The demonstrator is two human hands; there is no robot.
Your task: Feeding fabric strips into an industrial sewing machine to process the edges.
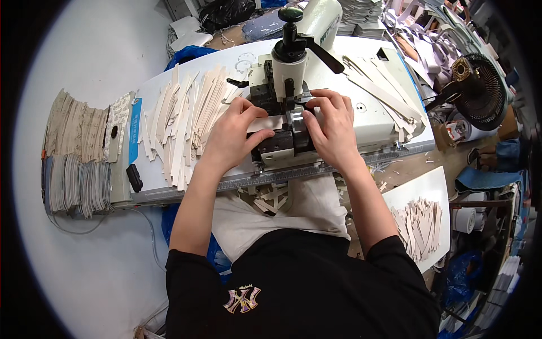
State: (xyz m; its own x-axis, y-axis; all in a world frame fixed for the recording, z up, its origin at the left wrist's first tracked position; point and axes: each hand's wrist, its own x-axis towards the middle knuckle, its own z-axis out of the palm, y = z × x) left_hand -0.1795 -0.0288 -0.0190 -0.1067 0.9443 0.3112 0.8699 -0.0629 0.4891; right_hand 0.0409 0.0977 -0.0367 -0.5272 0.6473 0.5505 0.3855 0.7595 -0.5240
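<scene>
Surrounding the machine [290, 76]: loose pale strips [183, 130], stacked sheets [79, 183], a black fan [479, 90].

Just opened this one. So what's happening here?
A person in a black shirt works at a white machine. Their left grip holds a pale strip whose end reaches the machine's grey metal part. Their right grip is at that part's other side; contact there is unclear. Loose strips lie heaped to the left, and a second pile sits on a white board at lower right.
</scene>
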